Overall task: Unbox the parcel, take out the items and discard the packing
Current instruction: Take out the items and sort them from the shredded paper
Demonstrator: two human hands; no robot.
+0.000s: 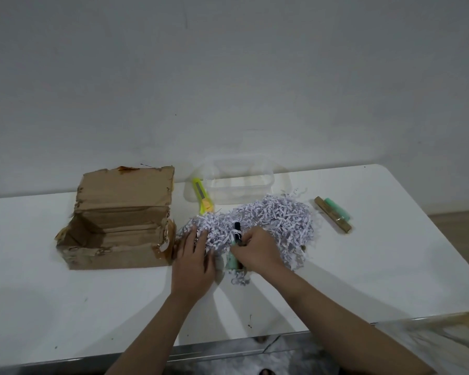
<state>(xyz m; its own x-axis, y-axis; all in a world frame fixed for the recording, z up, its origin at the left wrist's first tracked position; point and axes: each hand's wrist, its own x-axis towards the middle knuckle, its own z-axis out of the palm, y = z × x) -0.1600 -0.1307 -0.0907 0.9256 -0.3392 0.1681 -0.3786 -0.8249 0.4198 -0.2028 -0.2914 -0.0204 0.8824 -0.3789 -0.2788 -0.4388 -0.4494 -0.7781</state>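
Two hands work at the near edge of a heap of shredded white paper packing (pixel 263 220) on the white desk (pixel 65 307), beside the open, emptied brown cardboard box (pixel 117 226). Loose shreds could hide small items or be swept off the desk edge if the pile is dragged carelessly. The left hand (pixel 194 262) lies flat, fingers straight, on the shreds; the right hand (pixel 256 250) curls around a black marker (pixel 238 231), with a mint-green tube (pixel 232 259) beneath.
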